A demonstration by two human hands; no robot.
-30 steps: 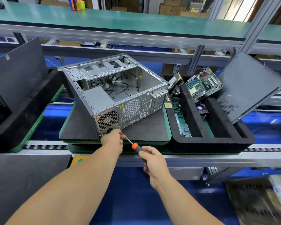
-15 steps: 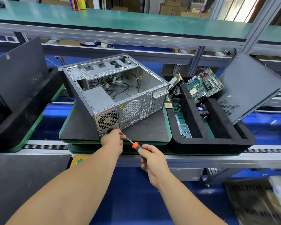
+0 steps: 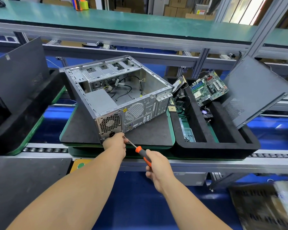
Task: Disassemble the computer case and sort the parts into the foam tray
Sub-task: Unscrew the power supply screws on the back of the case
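Right hand (image 3: 158,170) holds screwdriver (image 3: 140,152); tip seemingly at case (image 3: 123,97).

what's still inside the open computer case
Inside the computer case: a grey power supply in the near-left corner, loose black cables on the floor, and an empty drive cage at the back. What lies beneath the power supply and cage is hidden.

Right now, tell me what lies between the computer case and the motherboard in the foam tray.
In the head view, a hard drive leaning on end and tangled black cables lie between the computer case and the motherboard.
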